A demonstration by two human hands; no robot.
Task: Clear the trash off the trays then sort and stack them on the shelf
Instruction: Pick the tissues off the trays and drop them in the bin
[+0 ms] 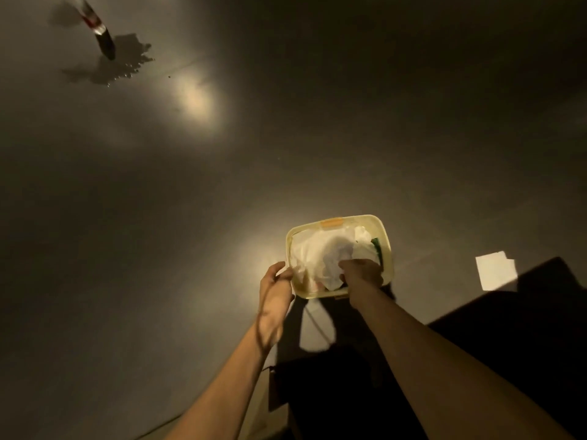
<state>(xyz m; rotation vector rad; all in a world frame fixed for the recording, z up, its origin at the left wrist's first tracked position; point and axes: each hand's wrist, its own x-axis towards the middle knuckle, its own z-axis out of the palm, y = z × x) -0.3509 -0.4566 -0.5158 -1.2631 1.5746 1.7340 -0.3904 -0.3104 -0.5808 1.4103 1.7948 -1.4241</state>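
Observation:
A pale yellow trash bin with an orange tab on its far rim stands on the grey floor. It is lined with a clear bag and holds crumpled white paper and something green. My left hand grips the bin's near-left rim and the bag edge. My right hand reaches inside the bin, closed on the crumpled white trash. No tray is in view.
A fallen bottle with a red label lies at the far left in a puddle of spilled liquid. A white sheet of paper lies on the floor at right. Dark furniture fills the lower right. Lighting is dim.

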